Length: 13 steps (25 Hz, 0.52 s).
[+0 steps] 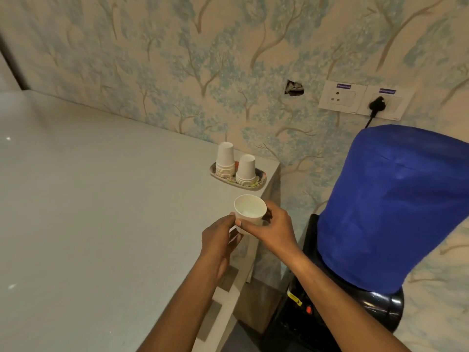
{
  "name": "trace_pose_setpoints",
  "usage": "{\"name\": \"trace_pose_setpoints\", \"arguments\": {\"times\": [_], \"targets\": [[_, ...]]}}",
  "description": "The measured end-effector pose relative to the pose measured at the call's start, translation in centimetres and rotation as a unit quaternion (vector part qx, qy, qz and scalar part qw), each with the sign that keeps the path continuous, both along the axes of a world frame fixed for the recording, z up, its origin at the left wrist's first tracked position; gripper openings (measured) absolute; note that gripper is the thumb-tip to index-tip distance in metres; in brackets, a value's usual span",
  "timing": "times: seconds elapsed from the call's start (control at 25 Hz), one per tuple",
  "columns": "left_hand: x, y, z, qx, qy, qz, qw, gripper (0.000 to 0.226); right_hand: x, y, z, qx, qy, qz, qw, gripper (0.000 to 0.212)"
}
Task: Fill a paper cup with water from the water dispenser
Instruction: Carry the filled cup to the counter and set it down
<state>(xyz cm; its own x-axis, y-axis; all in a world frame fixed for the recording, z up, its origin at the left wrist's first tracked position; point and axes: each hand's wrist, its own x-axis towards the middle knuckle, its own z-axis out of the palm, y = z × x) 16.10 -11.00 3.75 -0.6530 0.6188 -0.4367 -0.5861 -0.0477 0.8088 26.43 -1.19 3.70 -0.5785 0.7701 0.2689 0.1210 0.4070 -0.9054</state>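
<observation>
A white paper cup [250,209] stands upright, mouth up, over the right edge of the grey counter [88,212]. My right hand [272,229] grips its side with thumb and fingers. My left hand [219,240] touches it from the left and seems to hold another white cup piece below it, mostly hidden by the fingers. The water dispenser [342,308] is black, low on the right, topped by a bottle under a blue cover [396,204]. Its taps are out of sight.
A patterned tray [260,184] near the counter's far right corner carries two upside-down stacks of paper cups [224,158]. Wall sockets [360,100] with a black plug and cord sit above the dispenser. A hole [294,87] shows in the wallpaper.
</observation>
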Motion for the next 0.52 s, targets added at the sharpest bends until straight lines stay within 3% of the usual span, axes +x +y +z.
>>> {"name": "trace_pose_setpoints", "arguments": {"times": [0.24, 0.52], "targets": [[-3.8, -3.7, -0.2, -0.02, 0.189, 0.025, 0.981, 0.016, -5.0, -1.7, -1.2, -0.004, -0.002, 0.035, 0.999, 0.06], [-7.7, -7.4, -1.1, -0.029, 0.218, 0.056, 0.974, 0.029, -10.6, -4.3, -2.1, 0.0, -0.011, 0.087, 0.996, 0.063]]}}
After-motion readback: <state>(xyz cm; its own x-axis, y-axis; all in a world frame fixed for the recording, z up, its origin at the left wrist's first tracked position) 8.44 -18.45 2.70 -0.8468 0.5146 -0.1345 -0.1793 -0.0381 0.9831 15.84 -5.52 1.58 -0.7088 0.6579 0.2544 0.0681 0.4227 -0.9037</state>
